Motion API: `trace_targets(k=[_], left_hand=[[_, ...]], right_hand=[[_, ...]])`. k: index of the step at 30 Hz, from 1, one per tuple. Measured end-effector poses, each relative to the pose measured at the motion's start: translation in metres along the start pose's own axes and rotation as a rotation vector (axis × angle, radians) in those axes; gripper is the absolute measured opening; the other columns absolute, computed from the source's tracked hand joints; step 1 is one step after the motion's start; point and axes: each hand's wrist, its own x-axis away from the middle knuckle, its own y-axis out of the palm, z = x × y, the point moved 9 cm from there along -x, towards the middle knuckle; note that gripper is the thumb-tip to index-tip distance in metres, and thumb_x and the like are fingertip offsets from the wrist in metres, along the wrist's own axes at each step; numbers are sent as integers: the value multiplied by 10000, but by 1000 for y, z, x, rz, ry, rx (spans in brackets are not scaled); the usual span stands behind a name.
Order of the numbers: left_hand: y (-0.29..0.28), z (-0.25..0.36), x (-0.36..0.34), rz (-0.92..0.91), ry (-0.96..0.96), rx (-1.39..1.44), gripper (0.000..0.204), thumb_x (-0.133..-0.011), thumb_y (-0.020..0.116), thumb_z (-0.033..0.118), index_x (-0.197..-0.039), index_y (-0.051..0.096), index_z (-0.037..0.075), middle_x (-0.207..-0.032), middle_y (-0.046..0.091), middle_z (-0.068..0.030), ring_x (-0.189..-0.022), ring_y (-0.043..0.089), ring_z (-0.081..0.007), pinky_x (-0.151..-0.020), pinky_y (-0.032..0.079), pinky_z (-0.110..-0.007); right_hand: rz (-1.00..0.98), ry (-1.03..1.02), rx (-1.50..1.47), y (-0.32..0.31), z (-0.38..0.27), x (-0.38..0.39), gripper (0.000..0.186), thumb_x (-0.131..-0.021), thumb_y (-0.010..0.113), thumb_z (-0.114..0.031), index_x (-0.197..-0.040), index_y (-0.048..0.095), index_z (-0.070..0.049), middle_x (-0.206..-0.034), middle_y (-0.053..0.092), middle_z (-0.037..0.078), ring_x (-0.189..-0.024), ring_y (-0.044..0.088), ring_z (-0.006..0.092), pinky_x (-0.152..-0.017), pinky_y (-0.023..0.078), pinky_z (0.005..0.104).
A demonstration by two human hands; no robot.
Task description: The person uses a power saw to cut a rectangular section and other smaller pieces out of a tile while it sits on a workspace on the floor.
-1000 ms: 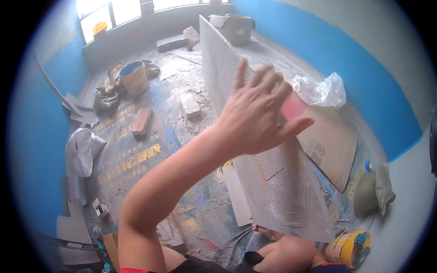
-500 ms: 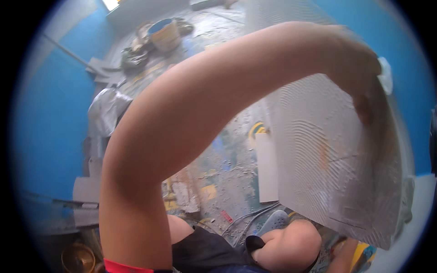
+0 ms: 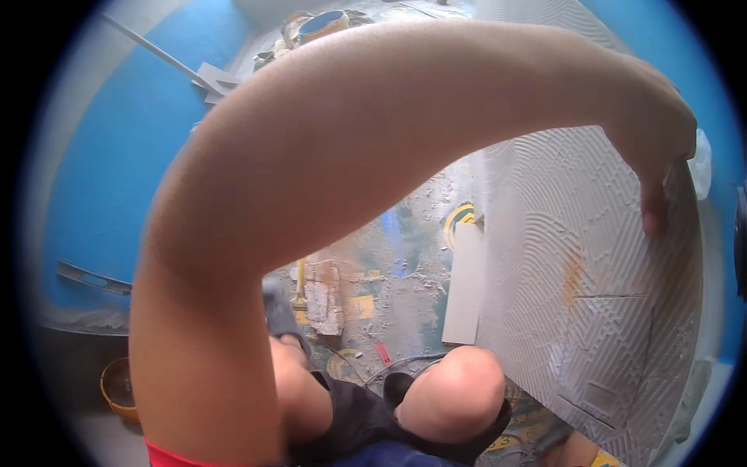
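A large tile [image 3: 537, 226], its facing side spread with combed grey adhesive, stands tilted at my right near the blue wall. My left arm arches across the view to it. At the tile's outer edge my left hand [image 3: 650, 117] grips, with the thumb against the ridged face and the other fingers mostly hidden. Low on the right, below the tile's bottom edge, only a bit of skin from my right hand or forearm [image 3: 577, 450] shows; its fingers are hidden. Beside my left hand is a whitish, translucent thing [image 3: 701, 165], too unclear to name.
A narrow white board [image 3: 464, 284] lies on the debris-strewn floor beside the tile. Cables [image 3: 412, 360] run by my knees. A yellow-handled tool [image 3: 301, 286], a bucket [image 3: 323, 25], a spirit level [image 3: 93, 278], a long-handled tool [image 3: 156, 48] and a yellowish round container [image 3: 118, 389] are around.
My left hand has shifted right and slightly down in the picture, still on the tile. The whole view has shifted, and the tile's ridged face shows more sharply.
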Motion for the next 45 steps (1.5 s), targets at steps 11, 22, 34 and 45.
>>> trace_targets(k=[11,22,34,45], left_hand=[[14,-19,-51,76,210,23,595,-548,927,364,-972,673,33,-894,662,-140,-917,631,-330,-827,485,-427],[18,-17,-77,276,348,360,506,-415,907,143,-813,614,34,-812,609,-85,-864,562,-304,-871,426,-390],[6,-16,-68,400,397,446,417,-502,901,203,-804,666,37,-791,663,-80,-814,610,-271,-864,416,-393],[12,-8,-80,389,384,406,418,-528,912,236,-846,712,55,-820,696,-58,-851,642,-258,-868,433,-396]], right_hand=[[117,-259,-416,-57,-75,5,295,-909,571,-347,-992,582,-64,-838,601,31,-762,562,147,-686,464,337],[292,-919,-659,-48,-67,348,214,-860,582,-240,-957,572,-49,-874,610,63,-765,583,174,-693,485,353],[956,-1049,-375,86,101,555,171,-706,537,-15,-874,569,-16,-863,566,91,-614,524,177,-617,465,325],[831,-1275,-468,176,80,573,232,-665,563,14,-896,555,-6,-886,554,111,-628,513,185,-633,457,330]])
